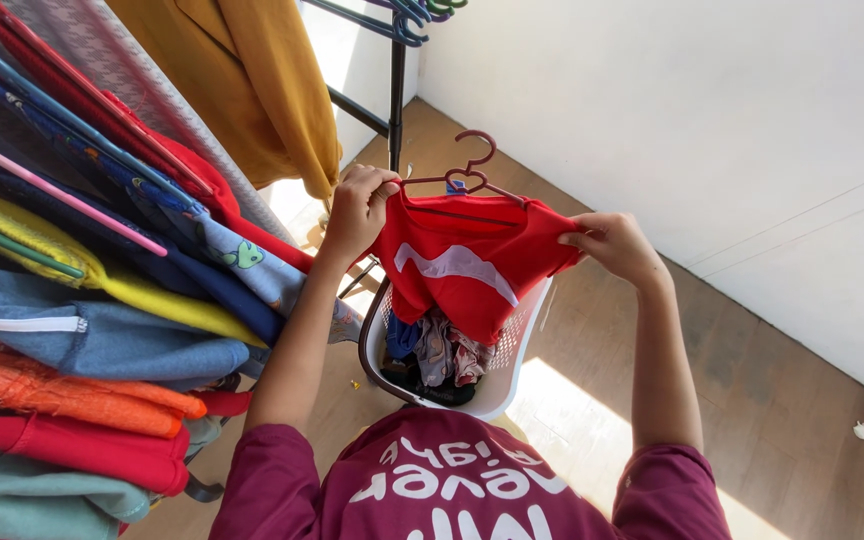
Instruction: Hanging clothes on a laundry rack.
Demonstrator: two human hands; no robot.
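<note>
A red shirt (457, 265) with a white stripe hangs on a dark red plastic hanger (472, 172) held up over a laundry basket. My left hand (357, 205) grips the shirt's left shoulder and the hanger end. My right hand (617, 245) pinches the shirt's right shoulder edge. The hanger's hook sticks up between my hands.
A white laundry basket (524, 345) with several crumpled clothes stands on the wooden floor below. A drying rack at left carries many garments, among them a blue hoodie (102, 335) and an orange one (62, 392). A mustard garment (252, 85) hangs from a black rack pole (396, 100). White wall at right.
</note>
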